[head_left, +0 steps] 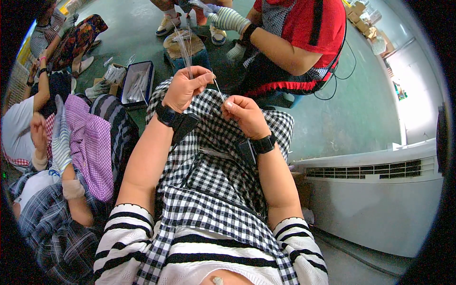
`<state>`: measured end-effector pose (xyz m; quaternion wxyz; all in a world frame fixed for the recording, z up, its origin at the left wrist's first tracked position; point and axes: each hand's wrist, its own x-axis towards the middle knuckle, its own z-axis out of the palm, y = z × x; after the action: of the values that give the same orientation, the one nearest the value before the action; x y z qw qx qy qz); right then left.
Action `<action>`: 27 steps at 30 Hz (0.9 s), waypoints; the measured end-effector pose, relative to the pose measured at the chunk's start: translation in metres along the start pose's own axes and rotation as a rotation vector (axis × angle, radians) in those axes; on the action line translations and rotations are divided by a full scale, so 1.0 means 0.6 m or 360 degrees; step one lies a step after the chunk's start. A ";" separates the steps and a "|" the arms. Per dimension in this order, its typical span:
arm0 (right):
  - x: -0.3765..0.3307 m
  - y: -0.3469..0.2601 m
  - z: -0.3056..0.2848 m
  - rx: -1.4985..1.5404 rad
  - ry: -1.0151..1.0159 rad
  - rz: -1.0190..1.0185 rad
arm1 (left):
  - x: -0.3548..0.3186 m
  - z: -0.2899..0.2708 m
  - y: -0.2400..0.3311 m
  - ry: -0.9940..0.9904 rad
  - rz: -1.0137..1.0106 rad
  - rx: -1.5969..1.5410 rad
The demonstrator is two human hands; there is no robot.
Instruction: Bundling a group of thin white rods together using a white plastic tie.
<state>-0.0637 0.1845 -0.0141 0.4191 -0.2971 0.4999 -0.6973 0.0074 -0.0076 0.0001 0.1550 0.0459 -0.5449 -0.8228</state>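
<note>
My left hand (186, 89) is closed around a bundle of thin, pale, wire-like strands (185, 53) that fans upward past its fingers. One thin strand (218, 89) runs down from that hand's fingertips to my right hand (244, 114), where thumb and forefinger pinch its lower end. Both hands are above my lap, which a black-and-white checked apron (209, 178) covers. More of the pale strands (215, 153) lie across the apron between my forearms. What exactly the strands are made of is too fine to tell.
Ahead stands a blue stool (202, 60) with strands on its top. A dark-edged box (151, 78) of clear packets sits left of it, beside a cardboard box (114, 89). Gloved co-workers sit left and ahead. A white grilled unit (370, 204) stands at right; cables (336, 88) cross the floor.
</note>
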 end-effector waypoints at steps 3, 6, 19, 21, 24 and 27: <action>0.000 0.002 -0.002 -0.0023 0.0000 -0.0010 | 0.000 0.000 -0.001 -0.0011 -0.0006 -0.0002; 0.001 0.003 0.000 -0.0091 0.0031 -0.0055 | 0.000 0.000 -0.002 -0.0005 0.0002 0.0003; 0.000 0.004 0.011 -0.0797 0.0358 -0.0209 | 0.001 0.000 -0.002 0.0008 -0.0013 0.0047; 0.000 0.004 0.016 -0.0852 0.0381 -0.0230 | 0.001 0.001 -0.002 0.0012 -0.0012 0.0067; 0.001 0.005 0.015 -0.1008 0.0421 -0.0328 | 0.000 0.000 -0.001 0.0017 -0.0014 0.0082; 0.001 0.000 0.017 -0.1187 0.0460 -0.0466 | 0.000 0.001 0.000 0.0018 -0.0013 0.0091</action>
<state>-0.0553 0.1795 -0.0110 0.1051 -0.3953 0.7240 -0.5555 0.0073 -0.0071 0.0003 0.1533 0.0572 -0.5671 -0.8072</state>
